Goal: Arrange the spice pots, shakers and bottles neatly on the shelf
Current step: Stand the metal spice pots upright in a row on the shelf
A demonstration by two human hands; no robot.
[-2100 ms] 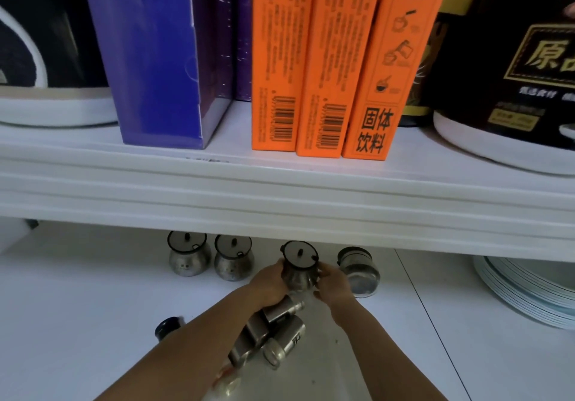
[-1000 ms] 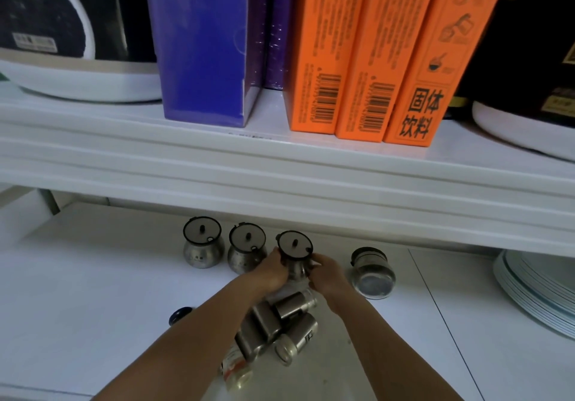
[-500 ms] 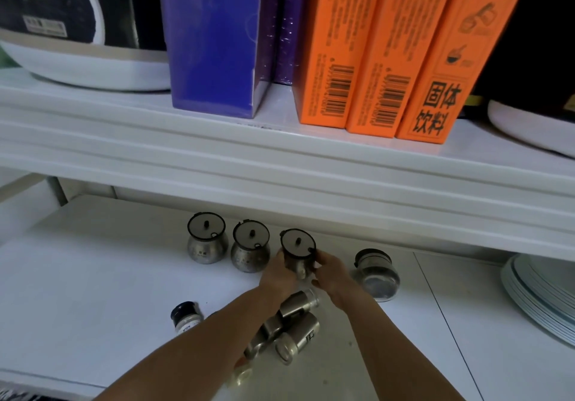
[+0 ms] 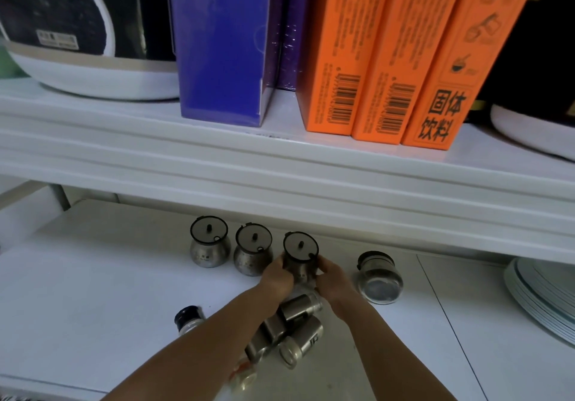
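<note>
Near the back edge of the lower shelf [image 4: 93, 291], two spice pots [image 4: 210, 246] already stand in a row. My left hand [image 4: 277, 277] and right hand [image 4: 331, 279] close around the third pot [image 4: 300, 253] beside them. I judge the tipped pot [image 4: 378, 277], the lying shakers [image 4: 300, 340] and the small bottle [image 4: 188, 318] remain.

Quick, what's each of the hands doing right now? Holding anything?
Left hand: closed on the left side of the third spice pot.
Right hand: closed on the same pot's right side.
</note>
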